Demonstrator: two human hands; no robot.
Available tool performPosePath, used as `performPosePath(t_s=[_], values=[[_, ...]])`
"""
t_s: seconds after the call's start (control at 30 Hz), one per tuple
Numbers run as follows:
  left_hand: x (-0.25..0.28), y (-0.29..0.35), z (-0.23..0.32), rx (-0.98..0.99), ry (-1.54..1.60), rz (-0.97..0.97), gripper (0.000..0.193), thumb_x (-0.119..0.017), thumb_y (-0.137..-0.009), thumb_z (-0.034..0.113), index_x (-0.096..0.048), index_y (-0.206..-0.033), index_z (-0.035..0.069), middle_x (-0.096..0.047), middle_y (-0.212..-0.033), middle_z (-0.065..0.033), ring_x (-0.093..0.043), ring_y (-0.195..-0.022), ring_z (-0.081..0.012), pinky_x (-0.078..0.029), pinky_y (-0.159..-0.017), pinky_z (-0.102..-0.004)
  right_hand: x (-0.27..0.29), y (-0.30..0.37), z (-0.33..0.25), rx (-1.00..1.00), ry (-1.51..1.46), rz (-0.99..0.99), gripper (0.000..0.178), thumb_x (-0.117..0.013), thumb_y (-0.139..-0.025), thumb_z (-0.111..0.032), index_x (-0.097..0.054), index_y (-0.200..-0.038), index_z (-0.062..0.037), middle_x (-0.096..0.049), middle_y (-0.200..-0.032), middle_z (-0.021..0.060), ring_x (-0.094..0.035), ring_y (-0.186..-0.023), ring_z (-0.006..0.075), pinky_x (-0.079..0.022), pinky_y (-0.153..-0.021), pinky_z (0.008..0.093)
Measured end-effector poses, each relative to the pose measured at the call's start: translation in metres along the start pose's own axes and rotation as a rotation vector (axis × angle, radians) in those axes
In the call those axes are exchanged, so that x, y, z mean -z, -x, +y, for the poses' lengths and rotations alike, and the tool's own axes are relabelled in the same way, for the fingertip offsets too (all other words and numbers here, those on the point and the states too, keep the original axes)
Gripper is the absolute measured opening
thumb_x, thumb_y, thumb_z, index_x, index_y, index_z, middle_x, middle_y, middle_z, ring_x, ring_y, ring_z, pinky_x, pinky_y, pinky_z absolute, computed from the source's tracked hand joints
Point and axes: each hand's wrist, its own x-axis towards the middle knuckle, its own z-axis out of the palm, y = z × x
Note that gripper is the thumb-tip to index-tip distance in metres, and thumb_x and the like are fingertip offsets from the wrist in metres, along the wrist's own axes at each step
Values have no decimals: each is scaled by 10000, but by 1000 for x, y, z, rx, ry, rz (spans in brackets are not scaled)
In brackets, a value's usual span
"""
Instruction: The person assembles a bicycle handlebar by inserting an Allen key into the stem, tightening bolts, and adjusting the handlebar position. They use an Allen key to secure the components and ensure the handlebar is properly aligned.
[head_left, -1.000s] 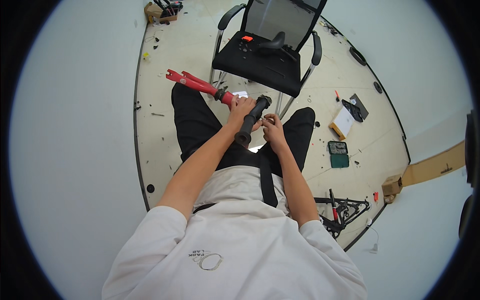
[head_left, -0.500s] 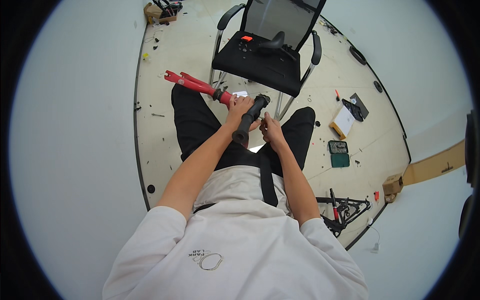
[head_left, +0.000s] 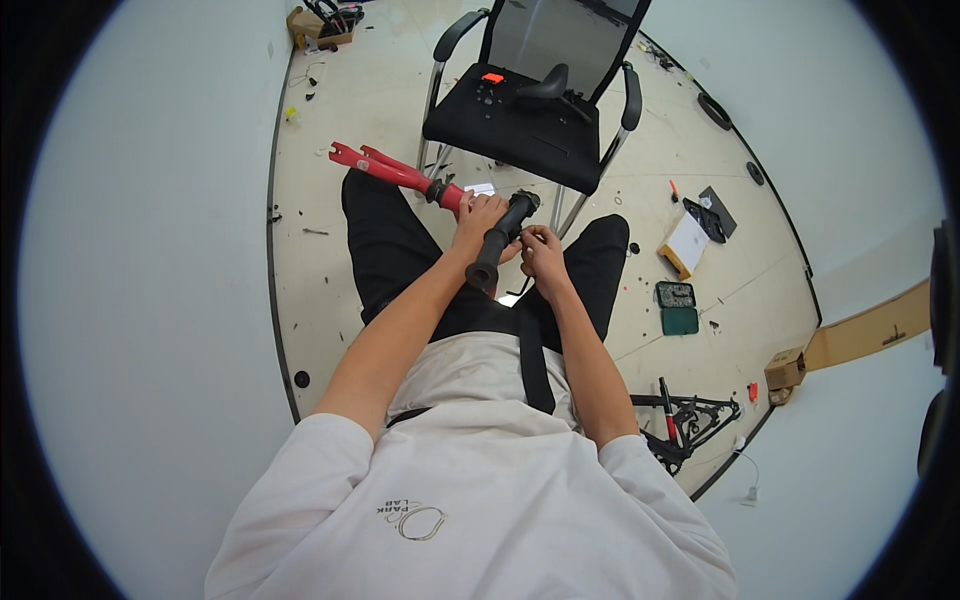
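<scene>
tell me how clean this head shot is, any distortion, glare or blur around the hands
Head view: strong fisheye bend, the floor edge curves and a dark rim rings the frame; light is even and soft, no harsh glare; left hand, right hand and the black tube look sharp; small parts on the floor are too tiny to identify.

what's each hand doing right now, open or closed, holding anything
Left hand: closed around the red bike fork near its black tube.
Right hand: fingers pinched at the black tube; what it grips cannot be told.
</scene>
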Motion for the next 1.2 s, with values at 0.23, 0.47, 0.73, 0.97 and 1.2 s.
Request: performPosePath(t_s=[0.23, 0.47, 0.73, 0.97, 1.2], values=[[6, 2, 1, 14, 66, -26, 601, -759, -637, 331, -576, -1137, 51, -573, -1116, -123, -491, -1191, -322, -222, -1120, -554, -6, -9, 2, -195, -170, 38, 319, -476, -1019, -414, -547, -968, -107, -477, -673, -21, -292, -442, 90, -225, -425, 262], [5, 3, -4, 9, 88, -45, 619, -740, -645, 303, -579, -1197, 71, -578, -1125, -130, -495, -1195, -330, -230, -1104, -569, -22, -7, 12, -14, 18, 42, 339, -415, -1052, -377, -494, -840, -125, -355, -584, -54, -283, -418, 80, -219, -408, 266], [5, -1, -8, -55, 136, -108, 552, -726, -647, 268, -634, -1152, 68, -578, -1113, -130, -505, -1164, -353, -221, -1098, -591, -6, -5, 16, 2, -177, -166, 304, -585, -964, -391, -536, -945, -92, -422, -625, -52, -317, -455, 57, -236, -425, 248], [19, -8, -24, -158, 180, -289, 562, -635, -674, 108, -583, -1230, 53, -635, -1079, -208, -577, -1078, -392, -309, -1030, -530, -12, -11, 15, 300, 426, 4, 450, -723, -871, -384, -663, -1028, 33, -644, -806, 62, -560, -691, 108, -444, -615, 272], [21, -3, -18, -97, 104, -277, 582, -706, -719, 194, -548, -1263, 61, -605, -1081, -168, -521, -1136, -379, -260, -1043, -587, -17, -12, 17, 303, 389, 92, 475, -683, -872, -377, -667, -1023, 73, -695, -913, 135, -634, -838, 190, -484, -779, 325]])
